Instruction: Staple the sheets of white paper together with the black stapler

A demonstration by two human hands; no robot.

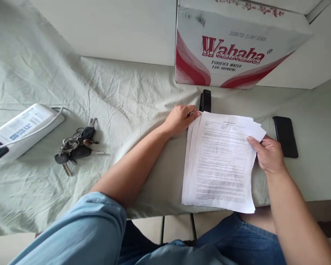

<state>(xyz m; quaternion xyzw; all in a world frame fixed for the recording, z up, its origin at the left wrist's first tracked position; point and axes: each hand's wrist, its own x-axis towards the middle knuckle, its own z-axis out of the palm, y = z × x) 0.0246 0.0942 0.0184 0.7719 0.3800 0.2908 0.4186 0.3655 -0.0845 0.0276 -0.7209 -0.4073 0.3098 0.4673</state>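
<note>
A stack of printed paper sheets (219, 162) lies at the near edge of the desk (306, 176), its lower end reaching slightly past that edge toward the person's lap. The sheets are fanned a little, so several left and top margins show one behind another. The left hand (180, 119) rests on the top left corner of the stack, fingers curled down onto the paper edges and pressing them rather than closing around them. The right hand (267, 152) grips the stack's right edge near the top, thumb on the printed face and the other fingers hidden beneath the sheets.

Just behind the top edge of the stack, touching or nearly touching the left fingertips, stands a black stapler (205, 100). A black smartphone (285, 136) lies flat just beside the right hand, toward the desk's right edge. A wrinkled pale green cloth (113, 95) covers the desk. Toward the left, well apart from the papers, a bunch of keys (75, 145) lies on the cloth, and near the left edge sits a white power strip (22, 129) with its cord. At the back edge stands a Wahaha water carton (234, 48) against the wall.
</note>
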